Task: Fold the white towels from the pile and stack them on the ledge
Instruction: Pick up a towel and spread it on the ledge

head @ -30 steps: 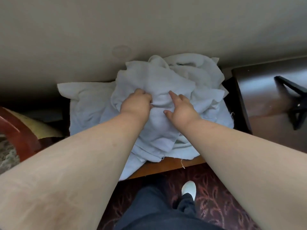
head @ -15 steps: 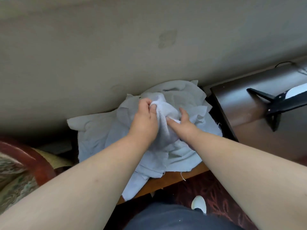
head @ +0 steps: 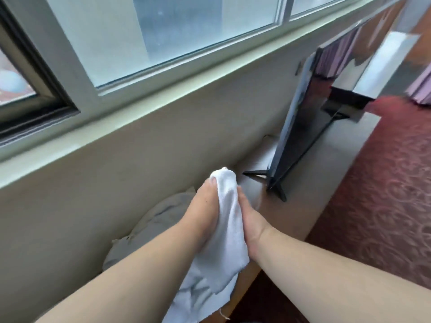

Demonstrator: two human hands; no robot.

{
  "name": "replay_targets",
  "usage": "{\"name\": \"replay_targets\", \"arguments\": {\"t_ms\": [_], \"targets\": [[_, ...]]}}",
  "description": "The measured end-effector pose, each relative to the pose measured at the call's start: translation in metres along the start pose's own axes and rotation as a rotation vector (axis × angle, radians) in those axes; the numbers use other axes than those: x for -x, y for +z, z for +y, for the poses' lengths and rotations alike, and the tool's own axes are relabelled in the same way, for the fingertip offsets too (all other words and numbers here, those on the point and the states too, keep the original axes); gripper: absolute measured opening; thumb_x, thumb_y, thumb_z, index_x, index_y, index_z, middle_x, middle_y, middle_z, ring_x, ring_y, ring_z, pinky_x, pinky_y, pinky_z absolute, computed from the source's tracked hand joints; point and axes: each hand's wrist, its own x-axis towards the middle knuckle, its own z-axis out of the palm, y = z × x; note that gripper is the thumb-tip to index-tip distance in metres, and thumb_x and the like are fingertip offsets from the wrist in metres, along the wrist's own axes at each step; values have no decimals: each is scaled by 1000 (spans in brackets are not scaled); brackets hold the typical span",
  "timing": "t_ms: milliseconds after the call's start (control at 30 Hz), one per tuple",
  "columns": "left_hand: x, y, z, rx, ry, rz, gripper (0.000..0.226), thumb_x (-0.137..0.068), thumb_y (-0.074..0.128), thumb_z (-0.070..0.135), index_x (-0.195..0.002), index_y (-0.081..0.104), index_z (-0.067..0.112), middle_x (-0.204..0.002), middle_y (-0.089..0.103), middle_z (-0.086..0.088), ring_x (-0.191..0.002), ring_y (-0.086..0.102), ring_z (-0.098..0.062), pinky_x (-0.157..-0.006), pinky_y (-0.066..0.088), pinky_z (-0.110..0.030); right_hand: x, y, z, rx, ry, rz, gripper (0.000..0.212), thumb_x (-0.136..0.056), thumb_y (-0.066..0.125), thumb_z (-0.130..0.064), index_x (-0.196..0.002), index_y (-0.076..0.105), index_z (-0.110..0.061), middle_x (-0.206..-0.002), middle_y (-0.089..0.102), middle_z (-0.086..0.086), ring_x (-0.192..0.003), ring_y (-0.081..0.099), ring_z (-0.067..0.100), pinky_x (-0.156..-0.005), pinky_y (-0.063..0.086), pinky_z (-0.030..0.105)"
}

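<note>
A white towel hangs in the air between both my hands, lifted off the pile. My left hand grips its upper left side, with the top of the cloth bunched above the fingers. My right hand holds the right side of the same towel, palm against it. The pile of white towels lies below and to the left, against the wall, partly hidden by my left forearm. The pale window ledge runs diagonally above, under the window.
A flat screen on black feet stands on the wooden cabinet just right of my hands. Red patterned carpet covers the floor at right. The window fills the top.
Both hands have lifted one towel up out of the pile. My view has swung up and right, bringing the window, ledge and screen into sight.
</note>
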Motion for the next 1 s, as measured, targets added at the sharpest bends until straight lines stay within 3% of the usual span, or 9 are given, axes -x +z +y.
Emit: {"name": "replay_targets", "arguments": {"t_ms": [100, 167, 300, 433, 600, 700, 833, 900, 1000], "targets": [[-3, 56, 20, -133, 176, -238, 52, -93, 33, 64, -118, 61, 29, -115, 67, 5, -114, 61, -16, -100, 46, -43, 35, -52, -32, -4, -64, 44, 58, -66, 78, -72, -96, 81, -23, -108, 75, 7, -101, 73, 20, -75, 59, 30], [-4, 98, 33, -236, 296, -332, 37, -94, 39, 52, -108, 57, 22, -100, 65, -3, -98, 64, -17, -90, 52, -50, 57, -91, -49, 46, -144, 110, 61, -68, 80, -67, -110, 76, -23, -112, 74, 9, -105, 71, 23, -88, 56, 36], [-2, 200, 55, -284, 281, -431, 20, -90, 52, 41, -110, 55, 39, -96, 70, 11, -91, 68, -4, -79, 54, -34, 113, -174, -80, 226, -346, 306, 57, -78, 70, -67, -122, 63, -31, -108, 75, 4, -98, 73, 22, -90, 58, 43], [4, 326, 78, -343, 407, -472, 18, -97, 43, 28, -92, 58, 18, -83, 66, -9, -78, 69, -19, -73, 60, -41, 171, -271, -119, 386, -522, 528, 62, -78, 53, -79, -126, 55, -39, -109, 74, -6, -99, 71, 12, -93, 55, 39], [5, 475, 104, -267, 483, -552, 11, -90, 42, 5, -80, 46, 1, -73, 50, -23, -67, 51, -20, -61, 46, -44, 246, -387, -172, 421, -615, 612, 73, -70, 49, -89, -129, 53, -46, -114, 69, -15, -110, 63, 3, -99, 49, 32], [0, 541, 112, -228, 486, -577, 14, -92, 44, 8, -85, 55, 4, -81, 59, -24, -73, 61, -24, -69, 53, -52, 275, -443, -201, 471, -625, 638, 63, -75, 58, -81, -127, 55, -46, -109, 72, -15, -102, 66, -1, -95, 52, 30], [-17, 602, 119, -189, 410, -501, 14, -92, 53, 26, -99, 65, 30, -91, 72, -3, -90, 71, -20, -81, 58, -46, 287, -495, -241, 493, -684, 702, 16, -92, 66, -43, -106, 58, -45, -97, 68, -20, -81, 62, -18, -64, 47, 4], [-36, 625, 124, -168, 344, -447, 19, -90, 55, 32, -104, 62, 42, -97, 73, 11, -92, 70, -5, -87, 58, -39, 283, -513, -263, 499, -708, 703, 21, -94, 65, -33, -113, 58, -39, -100, 66, -20, -80, 62, -17, -62, 46, 4], [-80, 656, 136, -161, 340, -501, 16, -91, 55, 33, -103, 64, 28, -92, 72, 3, -91, 70, -10, -86, 57, -48, 266, -539, -303, 500, -733, 703, 31, -94, 65, -37, -123, 57, -39, -108, 69, -15, -94, 66, -6, -75, 50, 14]]}}
